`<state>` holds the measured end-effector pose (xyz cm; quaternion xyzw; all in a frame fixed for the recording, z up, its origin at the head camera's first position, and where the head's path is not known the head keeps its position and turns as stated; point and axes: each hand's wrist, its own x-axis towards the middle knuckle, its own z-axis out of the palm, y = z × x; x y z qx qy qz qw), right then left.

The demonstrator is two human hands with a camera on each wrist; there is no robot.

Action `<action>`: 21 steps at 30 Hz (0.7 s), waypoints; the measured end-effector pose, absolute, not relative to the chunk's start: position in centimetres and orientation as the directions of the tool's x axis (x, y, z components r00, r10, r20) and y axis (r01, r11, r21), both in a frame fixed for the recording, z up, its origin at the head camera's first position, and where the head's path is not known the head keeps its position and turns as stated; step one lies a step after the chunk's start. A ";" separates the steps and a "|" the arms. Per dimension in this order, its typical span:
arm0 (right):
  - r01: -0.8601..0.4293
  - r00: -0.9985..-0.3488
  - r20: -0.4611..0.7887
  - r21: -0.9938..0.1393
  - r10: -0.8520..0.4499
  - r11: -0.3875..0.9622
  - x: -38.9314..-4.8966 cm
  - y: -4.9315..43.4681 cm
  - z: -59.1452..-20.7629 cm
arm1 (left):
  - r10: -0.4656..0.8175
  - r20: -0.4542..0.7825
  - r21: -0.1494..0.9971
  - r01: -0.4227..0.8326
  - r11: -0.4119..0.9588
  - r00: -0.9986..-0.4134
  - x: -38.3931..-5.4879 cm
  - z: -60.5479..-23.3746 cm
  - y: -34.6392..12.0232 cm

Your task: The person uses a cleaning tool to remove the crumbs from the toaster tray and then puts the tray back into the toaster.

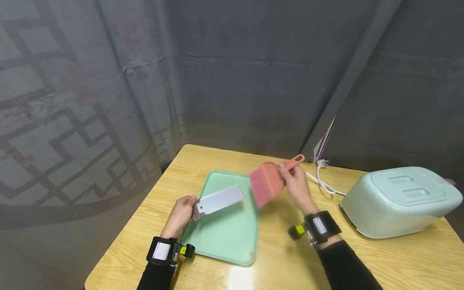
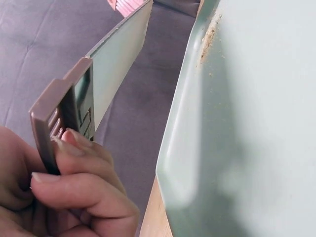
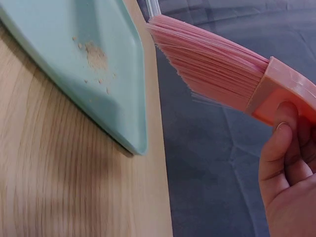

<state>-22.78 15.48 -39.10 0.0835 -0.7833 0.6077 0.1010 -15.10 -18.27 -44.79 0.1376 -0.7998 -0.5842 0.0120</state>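
My left hand (image 1: 180, 214) grips the brown plastic end of a flat metal crumb tray (image 1: 222, 200), holding it tilted above a pale green serving tray (image 1: 226, 237). Fingers curl around that ribbed end in the left wrist view. My right hand (image 1: 298, 188) pinches a pink hand brush (image 1: 267, 182) near the base of its looped handle. The bristles (image 3: 212, 64) point left, over the serving tray's right edge in the head view. A small heap of brown crumbs (image 3: 96, 57) lies on the serving tray, with loose bits scattered around it.
A mint-green toaster (image 1: 395, 209) with its lid on stands at the right of the wooden table (image 1: 145, 225). Its white cord and plug (image 1: 322, 163) lie near the back edge. Grey curtains (image 1: 246, 80) hang close behind the table.
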 end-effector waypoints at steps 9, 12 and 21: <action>-0.267 -0.956 0.293 -0.857 -0.009 0.441 -20.8 19.2 -38.7 | -0.181 -0.165 0.950 -0.205 0.237 -0.970 -15.3 -45.4 -17.7; -0.275 -0.951 0.309 -0.818 -0.017 0.506 -20.0 20.7 -38.4 | -0.171 -0.159 0.952 -0.197 0.233 -0.972 -15.4 -45.3 -17.6; -0.370 -0.897 0.434 -0.642 -0.080 0.672 -17.0 24.8 -38.0 | -0.126 -0.132 0.967 -0.156 0.203 -0.983 -15.5 -44.9 -17.4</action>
